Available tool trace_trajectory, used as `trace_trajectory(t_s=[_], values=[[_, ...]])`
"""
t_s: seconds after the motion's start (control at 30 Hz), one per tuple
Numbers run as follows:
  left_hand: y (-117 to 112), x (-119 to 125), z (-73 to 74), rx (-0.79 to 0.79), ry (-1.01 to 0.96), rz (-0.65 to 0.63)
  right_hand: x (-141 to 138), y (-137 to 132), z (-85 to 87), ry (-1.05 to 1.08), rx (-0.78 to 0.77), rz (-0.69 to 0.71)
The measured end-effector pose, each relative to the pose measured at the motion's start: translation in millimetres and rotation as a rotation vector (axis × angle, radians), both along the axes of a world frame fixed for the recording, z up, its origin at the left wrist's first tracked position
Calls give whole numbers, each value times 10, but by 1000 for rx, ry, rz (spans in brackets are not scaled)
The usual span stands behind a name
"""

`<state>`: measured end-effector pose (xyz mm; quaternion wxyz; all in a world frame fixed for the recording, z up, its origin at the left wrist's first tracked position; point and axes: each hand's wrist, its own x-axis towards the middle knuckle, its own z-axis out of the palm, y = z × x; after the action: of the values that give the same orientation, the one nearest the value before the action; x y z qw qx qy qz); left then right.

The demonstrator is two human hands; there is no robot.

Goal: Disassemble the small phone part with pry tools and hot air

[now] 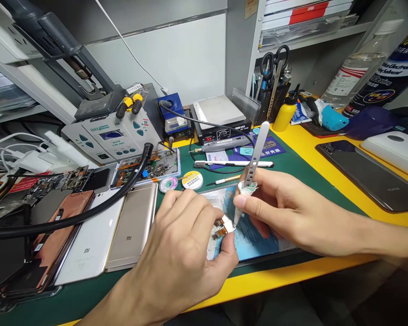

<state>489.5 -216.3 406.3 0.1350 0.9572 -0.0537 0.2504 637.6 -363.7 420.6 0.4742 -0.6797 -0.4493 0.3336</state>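
small white part [229, 224] with orange ribbons [220, 231] is clamped between thumb and finger of the left hand [185, 235], above the blue board [258, 240]. more to right, the pale tool [261, 142] has its tip at the part; the right hand [289, 210] has fingers closed on it.

Your bench [258, 281] is yellow at its edges, with a green mat [309, 171] laid over it. On the mat you have a white phone [90, 244] and a gold phone [132, 231] side by side, faces down, a parts tray [179, 168] behind them, two spools [192, 180] near it, a pen tool [224, 180] and a blue pad [258, 240]. Directly on the yellow, to your right: dark phone [370, 174], lying flat; squeeze bottle [285, 113], upright.
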Motion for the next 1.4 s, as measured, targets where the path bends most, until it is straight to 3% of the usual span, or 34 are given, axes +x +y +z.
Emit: trace_trajectory(t_s=[0.67, 1.4], values=[[7, 9, 7, 9, 3, -3, -15, 14, 8, 29, 49, 19], [-5, -7, 23, 3, 32, -7, 12, 26, 69, 152, -45, -79]])
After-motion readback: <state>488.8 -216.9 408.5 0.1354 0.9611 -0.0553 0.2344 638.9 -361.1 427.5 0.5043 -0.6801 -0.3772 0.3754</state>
